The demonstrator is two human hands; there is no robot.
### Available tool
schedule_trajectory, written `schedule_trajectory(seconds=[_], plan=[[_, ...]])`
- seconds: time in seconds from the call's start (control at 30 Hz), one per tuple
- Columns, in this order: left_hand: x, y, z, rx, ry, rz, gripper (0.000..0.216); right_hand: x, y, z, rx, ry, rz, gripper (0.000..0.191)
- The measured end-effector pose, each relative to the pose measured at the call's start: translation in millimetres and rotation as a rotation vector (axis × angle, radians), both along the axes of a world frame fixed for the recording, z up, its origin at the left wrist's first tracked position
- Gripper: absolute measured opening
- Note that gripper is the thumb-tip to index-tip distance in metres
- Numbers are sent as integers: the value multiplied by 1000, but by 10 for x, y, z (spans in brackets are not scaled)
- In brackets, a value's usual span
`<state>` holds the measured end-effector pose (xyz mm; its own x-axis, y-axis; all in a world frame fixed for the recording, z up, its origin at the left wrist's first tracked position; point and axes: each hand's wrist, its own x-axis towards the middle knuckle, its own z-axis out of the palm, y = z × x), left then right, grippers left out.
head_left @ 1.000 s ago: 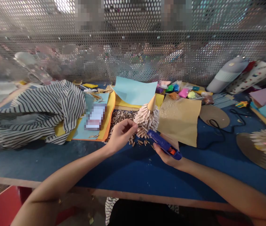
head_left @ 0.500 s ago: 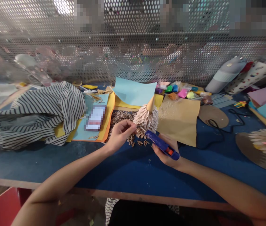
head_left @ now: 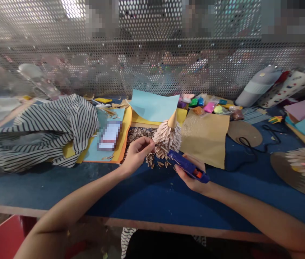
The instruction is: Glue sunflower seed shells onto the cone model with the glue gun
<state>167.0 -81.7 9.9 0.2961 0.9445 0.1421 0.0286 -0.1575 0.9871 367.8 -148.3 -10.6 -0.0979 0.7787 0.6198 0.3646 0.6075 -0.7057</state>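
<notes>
My left hand is closed in a pinch on a small seed, held against the left side of a cone covered with seeds. The cone stands upright on the blue table, its bare brown tip showing. My right hand grips a blue glue gun with an orange trigger. Its nozzle points up-left at the base of the cone, close to my left fingertips. Loose seeds lie scattered under the cone.
A striped cloth lies at the left. Yellow and light blue paper sheets, a brown sheet, coloured clay packets and a black cord lie behind. Another seed-covered piece sits at the right. A perforated metal screen closes the back.
Almost nothing has changed. My right hand with the glue gun has shifted slightly, and my left hand stays pinched at the cone.
</notes>
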Motion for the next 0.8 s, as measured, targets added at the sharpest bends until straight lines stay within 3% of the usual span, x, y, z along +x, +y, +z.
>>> schedule_trajectory(seconds=[0.57,0.7,0.8], plan=[[-2,6,-14,25,-13,-18,27,4,1,4,-8,-13,-39,20],[7,-12,4,168,38,99,25,66,-11,-76,49,-22,-142,3],[7,-7,13,450,146,187,15,117,48,-186,28,88,-264,6]])
